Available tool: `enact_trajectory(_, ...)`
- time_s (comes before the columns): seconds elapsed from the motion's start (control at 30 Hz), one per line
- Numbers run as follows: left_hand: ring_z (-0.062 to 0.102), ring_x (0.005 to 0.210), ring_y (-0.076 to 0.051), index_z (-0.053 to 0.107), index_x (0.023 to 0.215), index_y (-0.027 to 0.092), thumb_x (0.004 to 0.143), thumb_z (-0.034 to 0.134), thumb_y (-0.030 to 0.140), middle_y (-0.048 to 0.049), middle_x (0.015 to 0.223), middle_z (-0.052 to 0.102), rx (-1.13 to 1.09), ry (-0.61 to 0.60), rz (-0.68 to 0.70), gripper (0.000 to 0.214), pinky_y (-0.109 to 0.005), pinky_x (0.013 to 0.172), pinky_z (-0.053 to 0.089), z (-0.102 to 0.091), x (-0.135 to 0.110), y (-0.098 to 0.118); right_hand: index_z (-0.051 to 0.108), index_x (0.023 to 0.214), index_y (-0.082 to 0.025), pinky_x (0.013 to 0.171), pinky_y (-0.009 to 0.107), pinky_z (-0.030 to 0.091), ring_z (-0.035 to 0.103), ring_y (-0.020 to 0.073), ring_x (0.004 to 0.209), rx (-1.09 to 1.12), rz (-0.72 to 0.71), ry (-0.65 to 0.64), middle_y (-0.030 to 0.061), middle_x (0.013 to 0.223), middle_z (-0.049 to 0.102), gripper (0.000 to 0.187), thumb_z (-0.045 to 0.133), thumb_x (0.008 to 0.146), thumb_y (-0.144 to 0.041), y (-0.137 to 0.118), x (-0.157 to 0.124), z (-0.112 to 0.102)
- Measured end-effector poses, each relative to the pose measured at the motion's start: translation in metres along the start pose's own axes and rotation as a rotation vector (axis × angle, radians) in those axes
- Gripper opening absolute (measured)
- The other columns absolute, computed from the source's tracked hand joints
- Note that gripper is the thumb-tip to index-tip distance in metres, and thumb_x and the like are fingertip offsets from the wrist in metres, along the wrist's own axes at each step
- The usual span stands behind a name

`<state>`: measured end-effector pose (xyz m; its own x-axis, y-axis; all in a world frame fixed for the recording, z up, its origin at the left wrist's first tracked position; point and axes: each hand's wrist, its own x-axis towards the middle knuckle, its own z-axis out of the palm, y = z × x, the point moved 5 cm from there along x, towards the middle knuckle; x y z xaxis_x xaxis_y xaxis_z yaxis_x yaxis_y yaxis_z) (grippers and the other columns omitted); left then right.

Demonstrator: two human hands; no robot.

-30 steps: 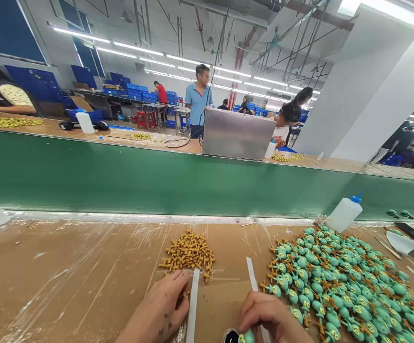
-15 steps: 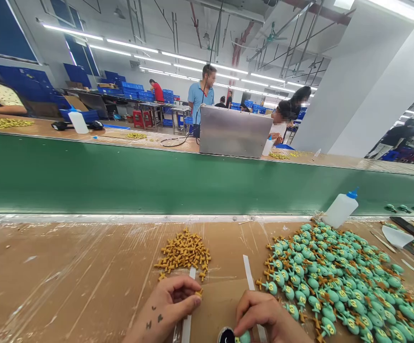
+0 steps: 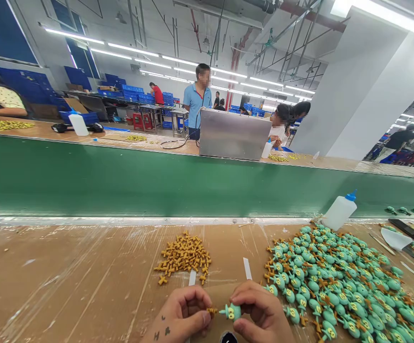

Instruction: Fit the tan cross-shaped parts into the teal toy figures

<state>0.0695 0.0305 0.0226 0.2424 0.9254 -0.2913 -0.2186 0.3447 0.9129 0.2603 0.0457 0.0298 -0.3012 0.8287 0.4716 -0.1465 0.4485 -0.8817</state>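
Observation:
My left hand (image 3: 185,314) pinches a small orange-brown cross-shaped piece (image 3: 212,310) between thumb and forefinger. In my right hand (image 3: 259,309) is a mint-green toy head (image 3: 232,312) with yellow eyes, its narrow end pointing left at the orange piece. The two parts are very close; I cannot tell if they touch. Below them, at the bottom edge, shows a small round pot of black stuff (image 3: 228,337). Loose orange pieces (image 3: 183,257) lie heaped beyond my left hand. A large pile of green heads with orange parts attached (image 3: 335,281) spreads beyond and right of my right hand.
A white squeeze bottle with a blue cap (image 3: 340,211) leans behind the green pile. A green belt (image 3: 121,181) runs across the far side of the bench. Past it stand a metal panel (image 3: 233,133) and several people, one in a blue shirt (image 3: 194,102).
My right hand has risen from beside the black pot, lifting the green head. My left hand has shifted right and slightly down with the orange piece, so both parts are now close together.

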Motion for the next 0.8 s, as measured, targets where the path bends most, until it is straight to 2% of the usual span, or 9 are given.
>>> enact_trajectory(0.17, 0.048, 0.064, -0.012, 0.066, 0.068, 0.017, 0.057, 0.087, 0.03, 0.0038, 0.064, 0.061, -0.042, 0.019, 0.054, 0.026, -0.024, 0.061, 0.032, 0.001, 0.001, 0.0, 0.079, 0.103, -0.03, 0.062, 0.025, 0.057, 0.069, 0.0199, 0.077, 0.027, 0.003, 0.014, 0.0058, 0.087, 0.073, 0.025, 0.084, 0.08, -0.039, -0.002, 0.001, 0.001)
enact_trajectory(0.33, 0.051, 0.062, -0.013, 0.068, 0.07, 0.017, 0.058, 0.087, 0.03, 0.0032, 0.063, 0.062, -0.082, -0.011, 0.04, 0.026, -0.026, 0.064, 0.035, 0.004, 0.003, -0.008, 0.079, 0.103, -0.031, 0.062, 0.025, 0.057, 0.068, 0.0195, 0.077, 0.058, 0.019, 0.011, 0.0051, 0.087, 0.073, 0.025, 0.086, 0.079, -0.037, 0.0, 0.0, 0.003)
enact_trajectory(0.43, 0.053, 0.067, -0.014, 0.068, 0.067, 0.017, 0.056, 0.087, 0.026, 0.0015, 0.069, 0.064, -0.076, 0.009, 0.087, 0.023, -0.026, 0.066, 0.038, 0.003, 0.004, -0.007, 0.078, 0.104, -0.034, 0.063, 0.025, 0.057, 0.068, 0.0191, 0.078, 0.059, 0.028, 0.004, 0.0041, 0.088, 0.073, 0.025, 0.084, 0.08, -0.04, 0.001, 0.0, 0.003)
enact_trajectory(0.57, 0.055, 0.07, -0.016, 0.067, 0.065, 0.019, 0.056, 0.085, 0.026, 0.0004, 0.072, 0.065, -0.048, 0.026, 0.121, 0.021, -0.027, 0.069, 0.042, 0.003, 0.005, -0.006, 0.079, 0.1, -0.028, 0.061, 0.026, 0.058, 0.068, 0.0195, 0.076, 0.032, 0.065, 0.004, 0.0063, 0.086, 0.072, 0.027, 0.085, 0.079, -0.043, 0.004, -0.002, 0.004)
enact_trajectory(0.8, 0.056, 0.07, -0.016, 0.067, 0.062, 0.019, 0.058, 0.084, 0.025, 0.0006, 0.07, 0.065, -0.015, 0.013, 0.164, 0.018, -0.028, 0.071, 0.045, 0.004, 0.006, -0.008, 0.079, 0.098, -0.027, 0.062, 0.026, 0.057, 0.068, 0.0184, 0.075, 0.074, 0.1, 0.019, 0.0055, 0.085, 0.07, 0.026, 0.086, 0.077, -0.04, 0.01, -0.004, 0.005)
